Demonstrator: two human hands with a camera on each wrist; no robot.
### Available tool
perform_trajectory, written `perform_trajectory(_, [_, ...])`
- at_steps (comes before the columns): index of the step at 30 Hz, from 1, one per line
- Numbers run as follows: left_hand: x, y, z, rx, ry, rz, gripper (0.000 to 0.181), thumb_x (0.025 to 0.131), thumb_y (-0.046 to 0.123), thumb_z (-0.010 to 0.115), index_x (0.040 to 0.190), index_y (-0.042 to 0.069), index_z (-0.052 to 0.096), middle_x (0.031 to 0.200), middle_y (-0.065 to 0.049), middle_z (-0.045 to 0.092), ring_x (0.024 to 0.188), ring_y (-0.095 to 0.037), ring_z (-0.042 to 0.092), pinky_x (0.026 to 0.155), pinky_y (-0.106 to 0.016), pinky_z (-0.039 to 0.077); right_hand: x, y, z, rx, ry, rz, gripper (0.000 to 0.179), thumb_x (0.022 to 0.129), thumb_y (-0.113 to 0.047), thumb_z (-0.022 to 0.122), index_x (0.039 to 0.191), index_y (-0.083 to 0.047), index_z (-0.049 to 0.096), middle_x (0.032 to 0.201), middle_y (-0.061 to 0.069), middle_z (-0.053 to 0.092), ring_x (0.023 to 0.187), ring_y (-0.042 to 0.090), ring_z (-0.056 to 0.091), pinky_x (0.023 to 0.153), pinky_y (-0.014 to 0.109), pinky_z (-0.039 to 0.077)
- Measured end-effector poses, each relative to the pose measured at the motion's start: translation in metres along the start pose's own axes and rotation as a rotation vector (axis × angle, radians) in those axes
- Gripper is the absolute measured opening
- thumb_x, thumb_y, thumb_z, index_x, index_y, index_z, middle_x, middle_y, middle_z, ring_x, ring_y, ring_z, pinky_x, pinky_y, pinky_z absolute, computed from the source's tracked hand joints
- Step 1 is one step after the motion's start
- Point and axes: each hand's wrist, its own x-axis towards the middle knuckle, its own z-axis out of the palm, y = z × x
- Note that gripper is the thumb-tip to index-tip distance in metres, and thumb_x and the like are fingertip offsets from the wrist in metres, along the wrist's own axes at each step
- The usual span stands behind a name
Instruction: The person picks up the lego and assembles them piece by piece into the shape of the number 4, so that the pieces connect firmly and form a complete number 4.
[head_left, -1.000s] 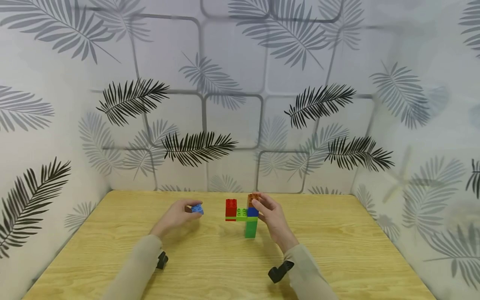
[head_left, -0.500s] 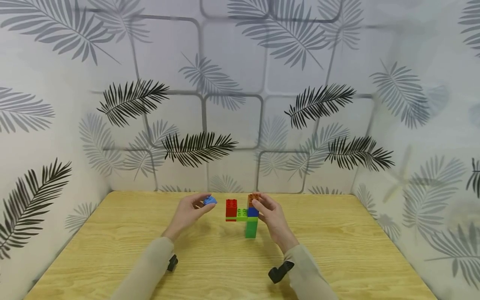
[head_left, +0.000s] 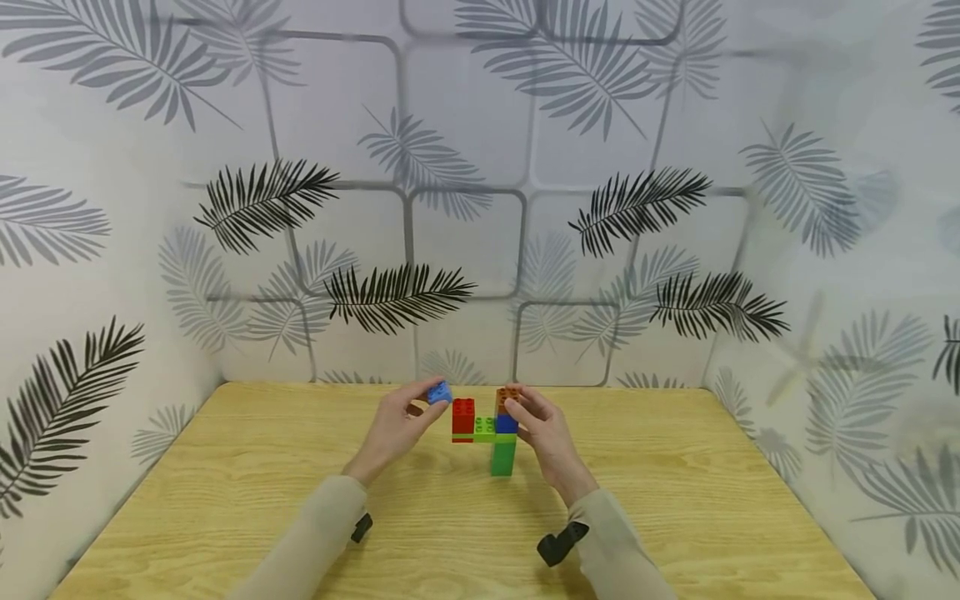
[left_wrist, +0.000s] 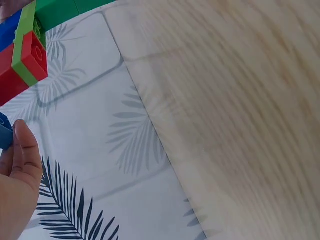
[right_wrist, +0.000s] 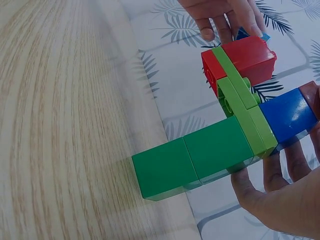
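My left hand [head_left: 396, 425] pinches a light blue toy brick [head_left: 439, 392] between thumb and fingers, held just left of the red brick [head_left: 463, 414]. My right hand [head_left: 551, 437] grips the upper right side of a brick tower, its thumb on the brown brick [head_left: 507, 396] at the top. Under that come a dark blue brick [right_wrist: 289, 118], lime-green pieces [right_wrist: 240, 107] and two stacked green bricks [right_wrist: 192, 160]. The lime-green layer juts out leftward and bears the red brick, with a smaller red piece [left_wrist: 35, 59] below it. In the left wrist view only part of the light blue brick shows.
The tower stands on a wood-grain table [head_left: 420, 533]. Behind and to both sides rise pale walls [head_left: 465, 242] with a leaf pattern. A black wrist camera [head_left: 562, 543] sits on the right sleeve.
My left hand has moved right and slightly up with the light blue brick, from well left of the tower to beside the red brick. The right hand and tower have stayed in place.
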Motion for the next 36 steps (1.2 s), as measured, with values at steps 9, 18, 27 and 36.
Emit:
perform_trajectory(9, [0.002,0.005,0.009,-0.018,-0.029,0.03,0.039,0.094,0.029,0.067,0.132,0.022,0.063,0.116,0.0,0.068,0.098,-0.014,0.061,0.075,-0.025,0.054,0.0,0.0,-0.001,-0.011,0.007,0.003,0.053,0.092,-0.035,0.068,0.138,-0.012,0.056,0.132,0.009,0.057,0.115,0.016,0.056,0.106,0.049,0.042])
perform_trajectory(18, [0.004,0.014,0.015,-0.041,-0.05,0.047,0.035,0.092,0.027,0.069,0.127,0.023,0.064,0.109,0.003,0.069,0.099,-0.014,0.062,0.075,-0.026,0.054,0.002,0.001,-0.002,-0.022,0.006,0.018,0.053,0.093,-0.035,0.067,0.139,-0.011,0.054,0.134,0.01,0.056,0.116,0.017,0.056,0.106,0.048,0.043])
perform_trajectory(27, [0.004,0.015,0.015,-0.025,-0.121,0.085,0.041,0.094,0.027,0.067,0.134,0.019,0.063,0.129,0.0,0.065,0.104,-0.016,0.062,0.075,-0.027,0.054,0.002,-0.001,0.0,-0.01,0.012,0.011,0.053,0.093,-0.035,0.068,0.139,-0.012,0.055,0.137,0.012,0.054,0.121,0.021,0.054,0.108,0.052,0.04])
perform_trajectory(36, [-0.002,0.007,0.011,0.02,-0.236,0.117,0.059,0.091,0.014,0.07,0.146,0.023,0.05,0.124,-0.001,0.066,0.101,-0.017,0.064,0.079,-0.028,0.054,0.0,0.0,0.001,-0.017,0.01,0.017,0.053,0.093,-0.036,0.067,0.139,-0.012,0.054,0.138,0.012,0.054,0.122,0.022,0.053,0.109,0.051,0.04])
